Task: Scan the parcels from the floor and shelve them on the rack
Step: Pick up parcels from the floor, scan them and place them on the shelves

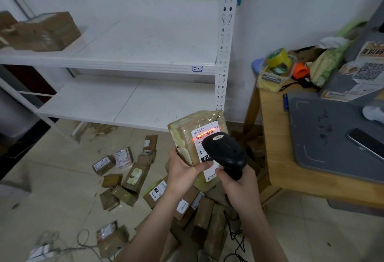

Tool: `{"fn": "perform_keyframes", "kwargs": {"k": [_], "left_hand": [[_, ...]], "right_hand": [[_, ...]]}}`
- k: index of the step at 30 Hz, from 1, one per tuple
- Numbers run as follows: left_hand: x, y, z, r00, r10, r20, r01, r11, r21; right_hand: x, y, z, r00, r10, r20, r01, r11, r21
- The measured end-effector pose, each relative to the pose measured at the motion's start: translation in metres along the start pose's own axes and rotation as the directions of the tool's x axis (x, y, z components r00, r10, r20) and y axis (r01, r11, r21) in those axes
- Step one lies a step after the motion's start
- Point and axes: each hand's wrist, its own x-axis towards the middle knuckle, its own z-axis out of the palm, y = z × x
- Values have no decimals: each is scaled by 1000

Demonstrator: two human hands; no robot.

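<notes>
Seen from the head camera, the scanning step is in hand. The left grip [182, 168] is clamped on a parcel [187, 135], held up in front of the rack [223, 53]. The right grip [239, 184] is wrapped round a black scanner [225, 152], whose red line crosses the barcode. The parcel is brown and tape-wrapped, with a white label. Next, probably, it needs shelving. Other parcels [133, 176] lie on the floor [62, 189].

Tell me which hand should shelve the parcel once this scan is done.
Left, probably. The left hand grips the parcel and is on the side of the rack, while the right hand holds the scanner aimed at the label.
</notes>
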Motion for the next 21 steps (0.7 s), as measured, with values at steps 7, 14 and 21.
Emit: {"fn": "perform_keyframes", "kwargs": {"k": [7, 14, 21], "left_hand": [[-2, 0, 1, 1000, 14, -18, -14, 1000, 15], [-2, -5, 0, 997, -33, -70, 32, 999, -18], [0, -14, 5, 996, -76, -44, 73, 996, -59]], "right_hand": [[-1, 4, 1, 1000, 18, 5, -18, 999, -41], [1, 12, -8, 998, 53, -14, -52, 997, 53], [27, 41, -49, 927, 240, -287, -200, 966, 163]]}}
